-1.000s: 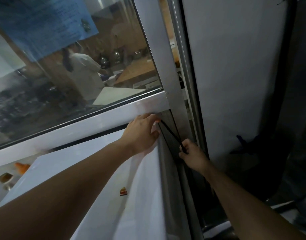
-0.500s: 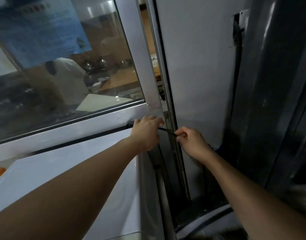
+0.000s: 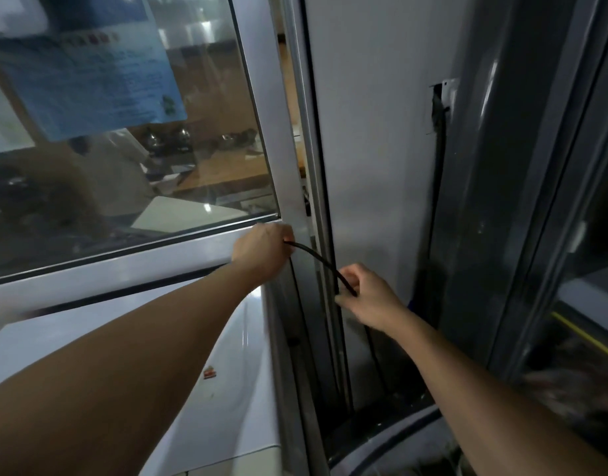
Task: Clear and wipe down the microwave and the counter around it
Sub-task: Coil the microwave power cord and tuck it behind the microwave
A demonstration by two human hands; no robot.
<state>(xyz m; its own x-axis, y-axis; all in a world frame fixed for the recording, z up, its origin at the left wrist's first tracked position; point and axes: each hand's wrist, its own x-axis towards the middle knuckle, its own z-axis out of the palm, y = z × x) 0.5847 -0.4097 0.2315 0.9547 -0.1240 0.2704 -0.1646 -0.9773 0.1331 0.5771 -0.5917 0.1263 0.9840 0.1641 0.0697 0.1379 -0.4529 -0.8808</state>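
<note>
The white microwave (image 3: 227, 389) fills the lower left, its top seen from above with a small red sticker on it. A black power cord (image 3: 316, 261) runs from behind its back right corner toward the wall. My left hand (image 3: 263, 252) grips the cord at the microwave's rear corner, just under the window frame. My right hand (image 3: 367, 297) pinches the same cord lower and to the right, in the gap beside the microwave. The stretch of cord between my hands is slightly bowed. Where the cord ends is hidden.
A glass window (image 3: 124, 149) with a blue notice stuck on it stands behind the microwave, framed in grey metal (image 3: 268, 132). A white wall panel (image 3: 371, 166) and a dark vertical post (image 3: 484, 235) close the narrow gap on the right.
My right hand has slid down and right along the cord, so more cord shows between my hands. The view has swung back toward the microwave top.
</note>
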